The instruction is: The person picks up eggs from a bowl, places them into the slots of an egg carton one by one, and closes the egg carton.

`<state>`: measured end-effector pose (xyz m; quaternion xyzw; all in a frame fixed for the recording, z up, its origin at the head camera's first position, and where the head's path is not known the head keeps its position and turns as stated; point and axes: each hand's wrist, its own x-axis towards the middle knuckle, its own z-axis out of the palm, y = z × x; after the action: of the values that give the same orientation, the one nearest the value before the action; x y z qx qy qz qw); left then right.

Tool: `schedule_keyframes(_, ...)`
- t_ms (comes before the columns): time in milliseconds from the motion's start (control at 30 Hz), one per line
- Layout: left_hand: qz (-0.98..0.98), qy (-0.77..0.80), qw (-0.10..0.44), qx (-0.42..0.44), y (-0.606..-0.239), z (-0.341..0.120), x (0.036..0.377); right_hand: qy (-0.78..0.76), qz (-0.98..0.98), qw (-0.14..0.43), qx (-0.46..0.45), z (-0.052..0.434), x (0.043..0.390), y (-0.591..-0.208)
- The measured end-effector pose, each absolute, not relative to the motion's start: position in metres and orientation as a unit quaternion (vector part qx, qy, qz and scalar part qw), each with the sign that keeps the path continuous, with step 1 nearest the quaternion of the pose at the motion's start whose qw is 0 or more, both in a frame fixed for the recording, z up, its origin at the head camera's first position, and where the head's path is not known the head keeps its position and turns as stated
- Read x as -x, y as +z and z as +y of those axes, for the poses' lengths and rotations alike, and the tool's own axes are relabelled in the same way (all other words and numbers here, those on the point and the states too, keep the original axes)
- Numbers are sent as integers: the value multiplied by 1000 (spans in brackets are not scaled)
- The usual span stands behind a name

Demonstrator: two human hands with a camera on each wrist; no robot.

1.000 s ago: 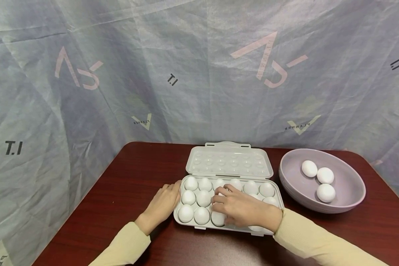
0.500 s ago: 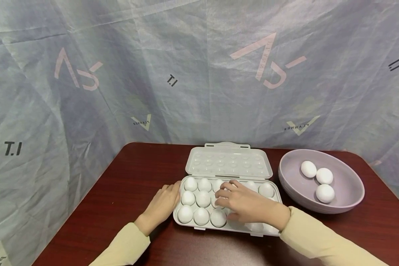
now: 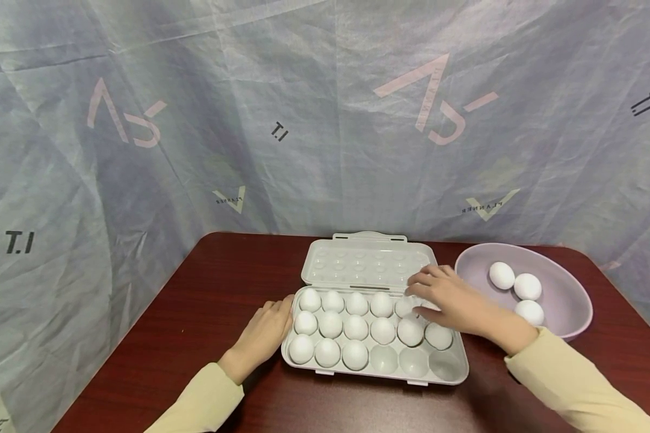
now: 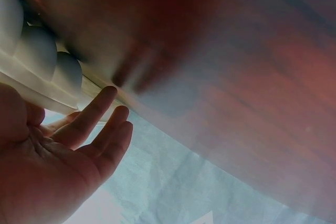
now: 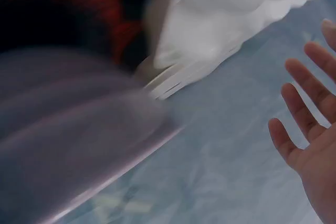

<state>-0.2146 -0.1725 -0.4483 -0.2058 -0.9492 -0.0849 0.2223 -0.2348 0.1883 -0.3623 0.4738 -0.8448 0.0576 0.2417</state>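
Note:
A white egg carton (image 3: pixel 368 371) lies open on the table, its lid (image 3: pixel 365 264) folded back. White eggs (image 3: pixel 356 328) fill most of its hollows; the three front right hollows hold none. My left hand (image 3: pixel 262 331) rests against the carton's left end, fingers mostly straight in the left wrist view. Over the back right of the carton hovers my right hand (image 3: pixel 455 297), holding nothing, its fingers spread and relaxed. It partly hides the hollows beneath. Right of the carton stands a mauve bowl (image 3: pixel 571 300) with three eggs (image 3: pixel 528 287) in it.
The dark red wooden table (image 3: pixel 238 258) bears the carton and bowl. Behind it hangs a grey printed cloth (image 3: pixel 303 120). The bowl stands close to the carton's right end.
My right hand has lifted from the middle of the carton and moved right towards the bowl, uncovering the eggs and front hollows. My left hand has stayed put.

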Motion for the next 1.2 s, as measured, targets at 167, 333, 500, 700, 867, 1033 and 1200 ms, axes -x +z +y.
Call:
schedule_keyframes(167,-948,-81,227,207,-449,-173,215,69,-862,255,-433,219,243,-360)
schedule_keyframes(333,-947,-83,231,209,-450,-174,215,68,-883,254,-388,246,248,-359)
schedule_keyframes(500,-947,-89,226,209,-449,-174,215,54,-910,233,-340,272,251,-363)
schedule_keyframes(700,-946,-85,232,212,-448,-173,215,34,-936,201,-288,299,254,-370)
schedule_keyframes(867,-946,-80,233,211,-449,-173,215,21,-955,154,-252,316,252,-374)
schedule_keyframes(1033,-946,-79,233,210,-449,-173,215,3,-967,122,-223,326,250,-377)
schedule_keyframes(1200,-948,-79,229,208,-448,-173,215,-11,-976,94,-198,333,248,-380)
